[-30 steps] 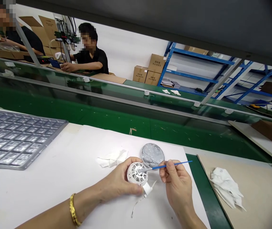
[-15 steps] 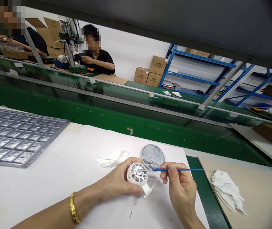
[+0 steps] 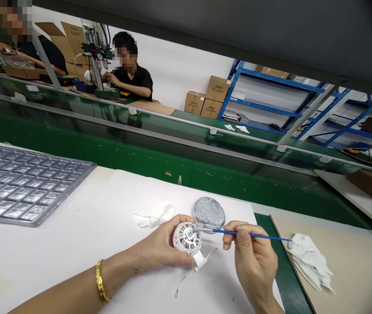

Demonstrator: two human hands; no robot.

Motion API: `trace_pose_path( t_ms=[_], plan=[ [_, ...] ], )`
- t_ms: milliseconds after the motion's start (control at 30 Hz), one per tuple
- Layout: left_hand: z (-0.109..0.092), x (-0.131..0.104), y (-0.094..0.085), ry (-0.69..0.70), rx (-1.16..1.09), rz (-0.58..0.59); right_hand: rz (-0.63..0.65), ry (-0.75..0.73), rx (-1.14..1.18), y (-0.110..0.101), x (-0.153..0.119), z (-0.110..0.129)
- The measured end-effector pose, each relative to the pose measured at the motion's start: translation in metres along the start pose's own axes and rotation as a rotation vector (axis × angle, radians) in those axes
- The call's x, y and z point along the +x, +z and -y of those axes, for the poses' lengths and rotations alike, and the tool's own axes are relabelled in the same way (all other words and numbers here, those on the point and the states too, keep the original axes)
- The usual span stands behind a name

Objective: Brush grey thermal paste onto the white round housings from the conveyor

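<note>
My left hand holds a round white slotted plastic part just above the white table sheet; thin white wires trail from the part. My right hand grips a thin blue-handled brush, its tip lying at the part's upper right edge. Right behind the part stands a round dish of grey paste. A crumpled white wipe lies left of the dish.
A clear blister tray lies at the left. A green conveyor belt runs behind the table. At the right, crumpled wipes lie on a cardboard sheet. Two people work across the belt; boxes and blue racks stand beyond.
The brush tip slid from the part's middle toward its upper right edge. My right hand moved right and the handle swung downward.
</note>
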State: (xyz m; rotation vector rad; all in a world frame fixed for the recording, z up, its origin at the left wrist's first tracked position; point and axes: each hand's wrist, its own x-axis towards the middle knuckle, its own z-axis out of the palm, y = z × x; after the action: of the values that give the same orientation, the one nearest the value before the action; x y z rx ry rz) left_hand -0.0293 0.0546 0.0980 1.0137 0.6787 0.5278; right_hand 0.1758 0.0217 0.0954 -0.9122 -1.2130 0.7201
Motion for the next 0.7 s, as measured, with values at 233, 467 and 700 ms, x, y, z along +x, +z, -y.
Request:
trace_pose_path(
  t_ms=[233,467,700],
  plan=[
    [0.0016,-0.0001,-0.0009,0.012,0.017,-0.002,0.089,-0.037,0.017,0.0010,-0.0034,-0.0017],
    [0.0030,0.0014,-0.0013,0.046,-0.019,0.001,0.152,-0.043,0.021,-0.0006,-0.0043,-0.0016],
    [0.0035,0.0005,-0.0029,0.051,-0.062,0.026,0.224,-0.058,0.022,-0.0035,-0.0022,0.0019]
  ],
)
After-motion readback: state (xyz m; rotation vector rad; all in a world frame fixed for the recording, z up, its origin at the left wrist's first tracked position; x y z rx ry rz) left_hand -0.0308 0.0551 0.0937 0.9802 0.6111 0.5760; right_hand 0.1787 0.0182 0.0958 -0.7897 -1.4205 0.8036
